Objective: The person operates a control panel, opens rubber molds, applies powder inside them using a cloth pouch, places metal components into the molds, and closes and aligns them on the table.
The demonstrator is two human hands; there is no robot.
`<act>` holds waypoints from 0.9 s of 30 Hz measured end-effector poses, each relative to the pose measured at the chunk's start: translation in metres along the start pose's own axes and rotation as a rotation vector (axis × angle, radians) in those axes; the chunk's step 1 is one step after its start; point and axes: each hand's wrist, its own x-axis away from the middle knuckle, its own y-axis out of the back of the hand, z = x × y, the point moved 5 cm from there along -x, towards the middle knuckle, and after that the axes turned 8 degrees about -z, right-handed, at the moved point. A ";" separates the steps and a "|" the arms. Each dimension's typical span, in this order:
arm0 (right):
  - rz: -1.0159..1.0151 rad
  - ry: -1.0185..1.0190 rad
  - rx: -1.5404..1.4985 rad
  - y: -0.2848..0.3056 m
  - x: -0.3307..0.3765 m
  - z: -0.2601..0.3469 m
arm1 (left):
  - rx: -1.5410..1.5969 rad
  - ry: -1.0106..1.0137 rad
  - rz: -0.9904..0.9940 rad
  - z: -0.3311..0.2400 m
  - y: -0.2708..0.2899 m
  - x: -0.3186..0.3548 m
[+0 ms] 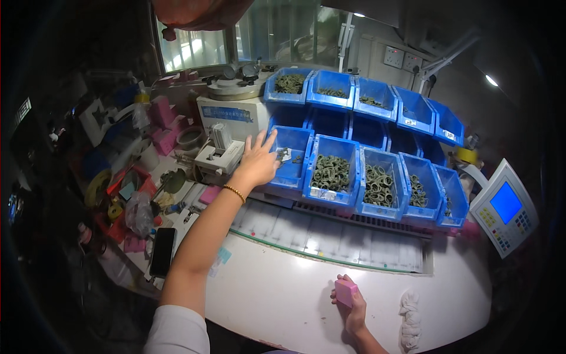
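My left hand (258, 164) reaches over the left edge of a blue bin (295, 175) in the lower row, its fingers spread. A few small greenish pieces (296, 159) lie in that bin near the fingertips, and I make out nothing held. My right hand (356, 318) is low over the white table, closed round a pink rectangular block (345, 292). Right of the bin my left hand touches, another bin holds a heap of greenish rings (331, 172).
More blue bins (374, 98) rise in tiers behind. A keypad with a blue screen (505, 206) stands at the right, a twisted white cloth (410, 321) below it. To the left are a black phone (163, 252), a small metal fixture (219, 154) and a red tray (112, 227) of clutter.
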 end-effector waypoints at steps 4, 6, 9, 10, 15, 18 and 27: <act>0.001 -0.002 -0.012 -0.002 0.000 0.002 | -0.214 0.051 0.239 -0.001 -0.009 -0.010; 0.009 -0.004 -0.008 -0.004 0.000 0.004 | -0.197 0.033 0.207 0.002 -0.013 -0.012; 0.019 -0.011 0.035 -0.005 0.001 0.007 | -0.243 0.021 0.202 -0.002 -0.013 -0.013; 0.022 0.007 0.059 -0.004 0.001 0.008 | -0.304 0.020 0.227 -0.005 -0.012 -0.014; 0.036 0.031 0.118 -0.007 0.002 0.013 | -0.402 -0.003 0.234 -0.004 -0.027 -0.024; 0.026 0.019 0.116 -0.007 0.001 0.012 | -0.383 0.019 0.284 -0.004 -0.028 -0.028; 0.019 0.041 0.139 -0.005 0.001 0.010 | -0.185 0.067 0.295 0.001 -0.010 -0.030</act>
